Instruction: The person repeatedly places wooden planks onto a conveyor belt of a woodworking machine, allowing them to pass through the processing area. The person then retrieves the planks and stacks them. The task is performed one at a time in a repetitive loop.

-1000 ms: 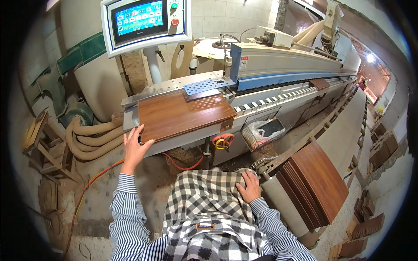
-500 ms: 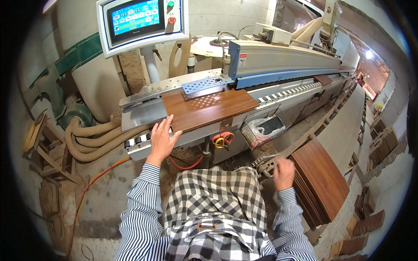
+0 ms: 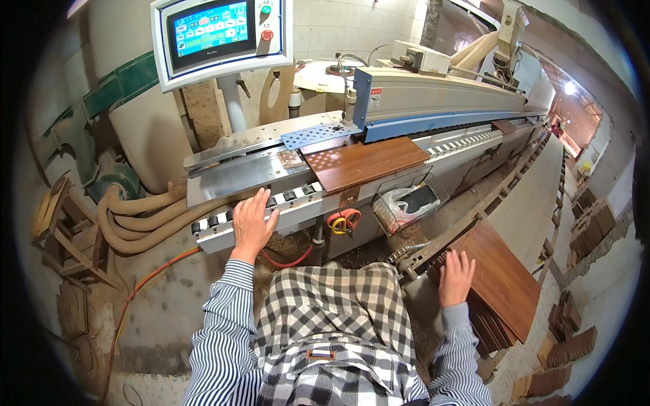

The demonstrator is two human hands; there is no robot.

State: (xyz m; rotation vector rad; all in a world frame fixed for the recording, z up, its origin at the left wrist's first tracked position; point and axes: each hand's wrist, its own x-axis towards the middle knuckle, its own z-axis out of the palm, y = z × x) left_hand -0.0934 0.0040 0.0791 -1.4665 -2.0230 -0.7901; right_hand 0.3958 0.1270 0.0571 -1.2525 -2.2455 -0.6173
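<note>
My left hand (image 3: 252, 223) is at the front strip of small rollers (image 3: 298, 193), left of a brown wood-grain board (image 3: 369, 164) lying on the long machine beneath a perforated blue plate (image 3: 318, 135); its fingers are spread and hold nothing. At the lower right my right hand (image 3: 457, 277), fingers apart, is at the left edge of a stack of similar brown boards (image 3: 506, 284); whether the fingertips touch the top board I cannot tell. A steel infeed table (image 3: 230, 183) shows behind my left hand.
A touchscreen panel with green and red buttons (image 3: 217, 37) stands upper left. A wire basket (image 3: 409, 203) with a plastic bag hangs below the machine. Thick hoses (image 3: 142, 233) and a wooden stool (image 3: 64, 243) stand left. A long conveyor (image 3: 528, 203) runs right; loose boards (image 3: 569, 348) lie beside it.
The board on the machine has slid right, away from my left hand, uncovering steel table and rollers. My left hand has moved rightward. My right hand has left my lap for the stack.
</note>
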